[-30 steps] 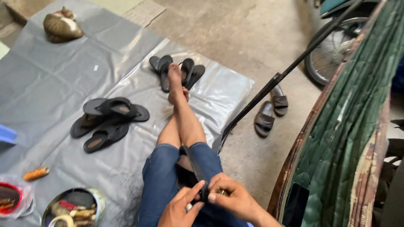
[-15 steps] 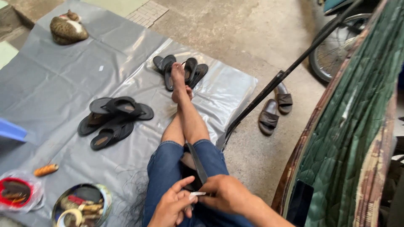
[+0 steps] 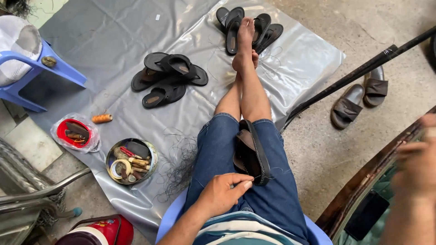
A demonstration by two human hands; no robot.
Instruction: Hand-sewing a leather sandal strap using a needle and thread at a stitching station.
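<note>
Seated person viewed from above, legs stretched over a grey plastic sheet [image 3: 136, 27] on the floor. A dark sandal [image 3: 251, 152] stands on edge between the thighs, sole to the right. The left hand [image 3: 222, 193] rests on the left thigh just beside the sandal's near end, fingers curled with thumb and forefinger pinched together at its edge; what they pinch is too fine to tell. The right hand [image 3: 415, 168] is raised at the right edge, blurred, its opening not discernible, well apart from the sandal. Left of the legs lie a round tin of tools [image 3: 131, 161], a red lid [image 3: 74, 133], an orange thread spool [image 3: 102, 118] and a pile of black sandals [image 3: 168, 77]; two more pairs lie farther off.
</note>
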